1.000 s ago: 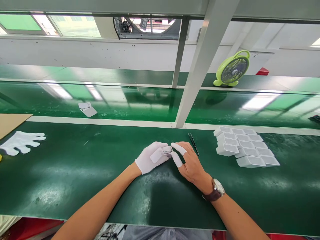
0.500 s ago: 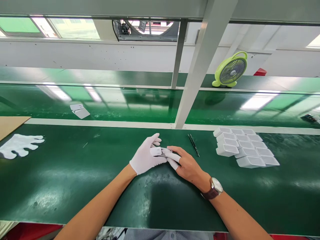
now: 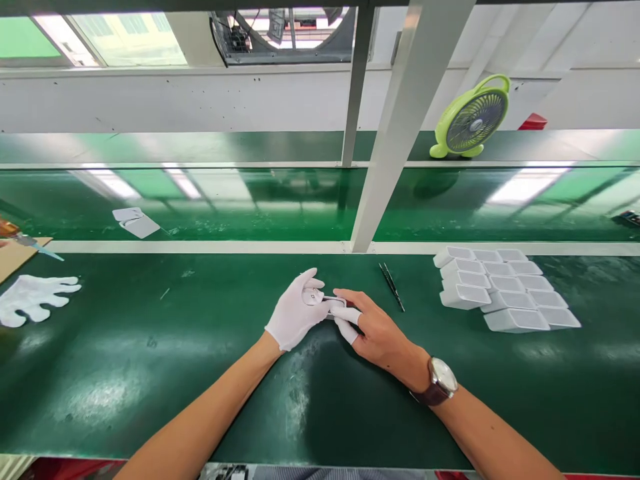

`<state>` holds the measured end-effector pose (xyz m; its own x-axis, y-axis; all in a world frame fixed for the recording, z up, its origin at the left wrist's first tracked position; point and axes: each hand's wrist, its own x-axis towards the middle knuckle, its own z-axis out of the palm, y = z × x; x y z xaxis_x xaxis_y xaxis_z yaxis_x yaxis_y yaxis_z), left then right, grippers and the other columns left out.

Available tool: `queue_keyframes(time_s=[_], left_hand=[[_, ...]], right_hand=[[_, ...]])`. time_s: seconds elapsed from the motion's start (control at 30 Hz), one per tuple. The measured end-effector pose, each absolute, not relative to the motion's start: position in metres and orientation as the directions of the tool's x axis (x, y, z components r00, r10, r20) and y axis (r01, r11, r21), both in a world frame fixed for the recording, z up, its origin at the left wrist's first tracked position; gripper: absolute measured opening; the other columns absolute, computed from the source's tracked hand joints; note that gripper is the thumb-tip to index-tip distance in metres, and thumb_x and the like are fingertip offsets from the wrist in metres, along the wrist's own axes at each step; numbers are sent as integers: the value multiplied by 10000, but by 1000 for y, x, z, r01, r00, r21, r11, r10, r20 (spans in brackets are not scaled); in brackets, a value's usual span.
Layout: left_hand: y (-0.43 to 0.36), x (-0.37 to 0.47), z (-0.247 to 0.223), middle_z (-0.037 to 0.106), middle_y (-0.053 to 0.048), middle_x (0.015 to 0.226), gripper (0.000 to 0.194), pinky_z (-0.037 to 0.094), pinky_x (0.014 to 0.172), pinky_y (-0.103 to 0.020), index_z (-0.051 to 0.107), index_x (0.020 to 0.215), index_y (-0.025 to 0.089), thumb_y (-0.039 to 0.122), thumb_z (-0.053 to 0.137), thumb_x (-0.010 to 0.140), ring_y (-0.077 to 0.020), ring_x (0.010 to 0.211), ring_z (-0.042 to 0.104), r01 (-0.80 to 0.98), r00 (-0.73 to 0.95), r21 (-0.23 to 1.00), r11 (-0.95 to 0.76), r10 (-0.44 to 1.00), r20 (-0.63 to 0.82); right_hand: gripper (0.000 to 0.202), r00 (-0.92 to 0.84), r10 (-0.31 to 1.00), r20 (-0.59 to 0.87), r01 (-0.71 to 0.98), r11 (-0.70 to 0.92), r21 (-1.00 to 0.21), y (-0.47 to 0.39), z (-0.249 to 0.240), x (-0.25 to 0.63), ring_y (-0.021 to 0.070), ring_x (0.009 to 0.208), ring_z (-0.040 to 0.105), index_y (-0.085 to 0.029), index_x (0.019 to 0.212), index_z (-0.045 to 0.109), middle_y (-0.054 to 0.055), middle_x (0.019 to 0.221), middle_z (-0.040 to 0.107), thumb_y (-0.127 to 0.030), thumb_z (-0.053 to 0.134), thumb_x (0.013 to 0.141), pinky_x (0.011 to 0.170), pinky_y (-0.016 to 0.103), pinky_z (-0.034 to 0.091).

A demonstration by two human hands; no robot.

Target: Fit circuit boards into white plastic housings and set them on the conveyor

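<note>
My left hand (image 3: 295,313), in a white glove, is closed around a small white part (image 3: 313,297) with a rounded end. My right hand (image 3: 373,327), bare except for white covers on some fingers, pinches the part's narrow grey-edged end from the other side. Both hands meet over the middle of the green table. Fingers hide much of the part, so its exact kind does not show. Dark tweezers (image 3: 391,287) lie just beyond my right hand.
White trays (image 3: 515,320) stand in rows at the right. A white glove (image 3: 37,299) lies at the left, beside cardboard (image 3: 15,259). An orange-handled tool (image 3: 20,237) shows at the left edge. Flat white pieces (image 3: 137,223) lie behind the rail; a post (image 3: 385,180) rises ahead.
The white part has turned in my hands; its rounded face now shows instead of a blocky end. The orange-handled tool has come in at the left edge. The camera view has shifted slightly.
</note>
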<state>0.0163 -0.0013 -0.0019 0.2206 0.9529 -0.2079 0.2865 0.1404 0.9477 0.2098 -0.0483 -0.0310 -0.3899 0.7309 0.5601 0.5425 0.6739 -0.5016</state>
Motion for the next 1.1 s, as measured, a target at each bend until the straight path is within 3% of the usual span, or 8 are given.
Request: queue_keyframes(time_s=[0.13,0.3,0.43,0.7,1.1], left_hand=[[1,15,-4,667,-93,1226,657,564,934,-353,544,1351,162,235,700,717,-215,1029,680,261,285,957,125,937,-201],[-1,7,-3,726,-47,1096,363,536,979,-353,692,1122,203,396,681,815,-218,1023,682,369,341,929,-21,933,-114],[2,-1,-1,732,-28,1077,356,547,930,-321,675,1139,222,428,656,849,-197,970,689,404,412,912,-73,904,-110],[10,-14,1,708,-64,1071,357,539,863,-333,651,1106,188,455,637,870,-195,926,658,330,541,940,-89,833,-111],[13,-15,1,703,-59,1036,352,534,830,-337,660,1109,192,415,678,837,-195,894,645,366,545,929,-49,821,-171]], right_hand=[[347,-380,711,591,492,697,-522,-44,-27,209,235,1140,635,-240,1240,594,130,1260,645,-76,548,938,933,434,600],[395,-363,711,602,473,697,-539,-43,-30,209,225,1138,647,-270,1282,570,101,1260,650,-88,561,932,959,420,586],[474,-366,756,543,471,654,-592,-43,-29,210,225,1141,627,-284,1393,492,96,1254,631,-115,540,953,988,435,566],[480,-386,755,531,416,656,-630,-41,-31,209,211,1111,614,-309,1405,498,83,1211,614,-123,522,963,959,425,570],[413,-347,753,559,464,656,-596,-44,-36,212,206,1133,652,-270,1350,517,87,1233,656,-147,563,958,983,416,579]])
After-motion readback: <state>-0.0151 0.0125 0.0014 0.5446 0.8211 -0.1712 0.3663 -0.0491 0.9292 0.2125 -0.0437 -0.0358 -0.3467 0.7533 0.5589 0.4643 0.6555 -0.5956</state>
